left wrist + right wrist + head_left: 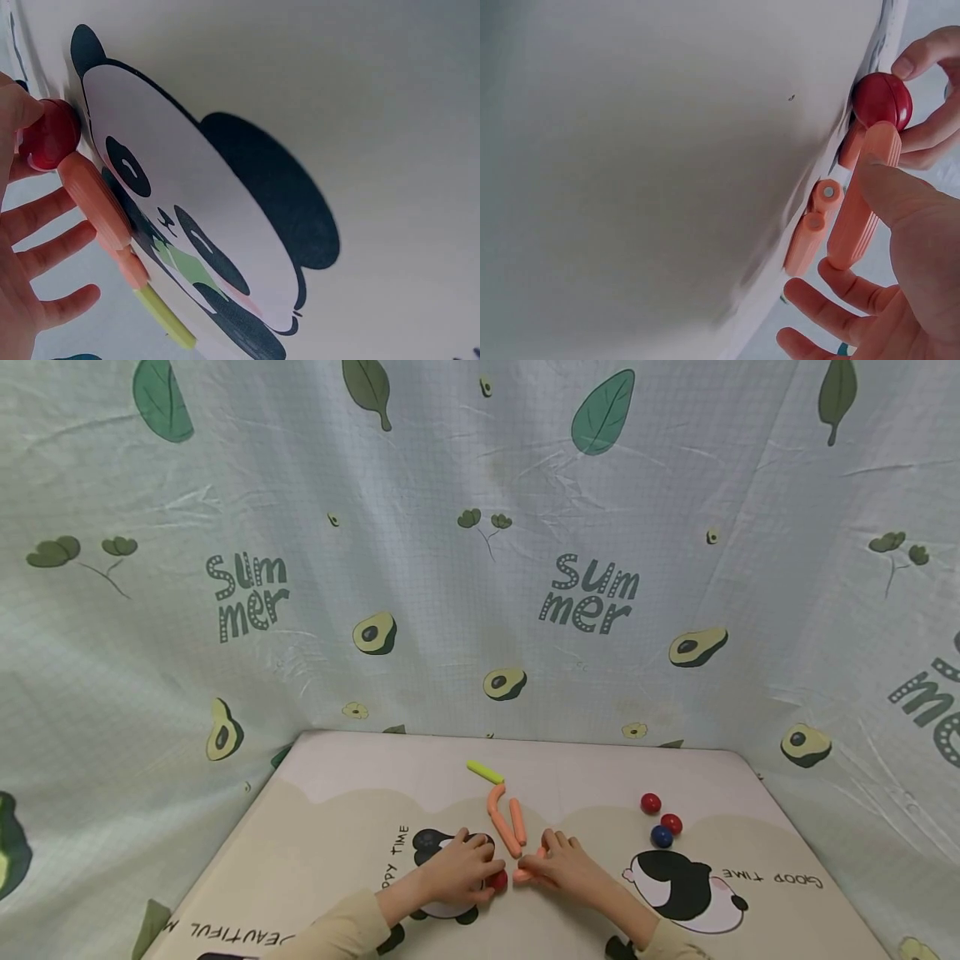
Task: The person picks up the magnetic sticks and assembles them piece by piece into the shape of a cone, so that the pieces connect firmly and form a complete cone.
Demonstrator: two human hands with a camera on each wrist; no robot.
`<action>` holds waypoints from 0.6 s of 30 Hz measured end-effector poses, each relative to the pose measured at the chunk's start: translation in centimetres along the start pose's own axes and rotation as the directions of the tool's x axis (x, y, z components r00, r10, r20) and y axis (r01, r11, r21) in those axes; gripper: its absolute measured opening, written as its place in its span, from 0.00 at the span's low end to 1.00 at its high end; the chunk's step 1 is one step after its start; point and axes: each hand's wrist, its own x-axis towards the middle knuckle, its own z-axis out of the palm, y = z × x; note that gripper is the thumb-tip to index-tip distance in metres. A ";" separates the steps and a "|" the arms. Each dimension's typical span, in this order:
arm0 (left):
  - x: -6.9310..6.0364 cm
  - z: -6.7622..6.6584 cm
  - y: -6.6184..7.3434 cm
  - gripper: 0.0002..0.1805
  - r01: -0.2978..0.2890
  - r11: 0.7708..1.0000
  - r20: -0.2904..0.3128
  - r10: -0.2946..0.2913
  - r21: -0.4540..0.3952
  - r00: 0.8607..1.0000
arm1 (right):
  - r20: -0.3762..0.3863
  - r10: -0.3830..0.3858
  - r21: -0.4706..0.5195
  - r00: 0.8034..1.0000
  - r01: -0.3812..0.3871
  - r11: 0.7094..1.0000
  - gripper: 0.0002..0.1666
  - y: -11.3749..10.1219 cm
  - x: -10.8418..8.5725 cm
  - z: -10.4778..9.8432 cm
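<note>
My left hand (pixel 461 867) pinches a red ball (pixel 497 881) between thumb and finger, low over the panda print; the ball (pixel 52 135) shows at the left edge of the left wrist view. Close by on the right, my right hand (pixel 568 870) holds an orange ribbed stick (pixel 864 199) between thumb and fingertip. In the right wrist view one end of this stick meets the red ball (pixel 883 101). Beyond the hands lie more orange sticks (pixel 517 822), joined in part, with a yellow-green stick (pixel 485 772) at their far end.
Two red balls (pixel 651 803) and a blue ball (pixel 662 837) sit together to the right on the printed table cover (pixel 337 810). A pale curtain (pixel 450 585) with leaf and avocado prints hangs behind and along the sides of the table.
</note>
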 end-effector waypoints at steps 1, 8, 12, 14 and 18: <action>0.0 0.0 0.0 0.14 -0.001 1.000 -0.001 0.001 0.002 1.000 | -0.005 0.000 -0.001 1.000 0.000 1.000 0.12 0.0 0.0 0.0; 0.0 0.1 -0.1 0.14 -0.005 1.000 -0.002 0.005 0.004 1.000 | -0.030 -0.012 0.023 0.999 0.013 1.000 0.12 -0.2 0.1 0.0; 0.0 -0.1 -0.1 0.14 -0.005 1.000 0.011 0.005 -0.003 1.000 | -0.039 -0.023 0.018 0.999 0.024 1.000 0.12 -0.2 0.2 0.0; 0.0 -0.1 -0.1 0.14 -0.006 1.000 0.015 0.006 -0.006 1.000 | -0.033 -0.025 0.008 0.999 0.026 1.000 0.12 -0.3 0.2 0.1; 0.0 -0.1 -0.1 0.14 -0.009 1.000 0.015 0.009 0.002 1.000 | -0.030 -0.034 0.002 0.999 0.034 0.999 0.12 -0.4 0.1 0.0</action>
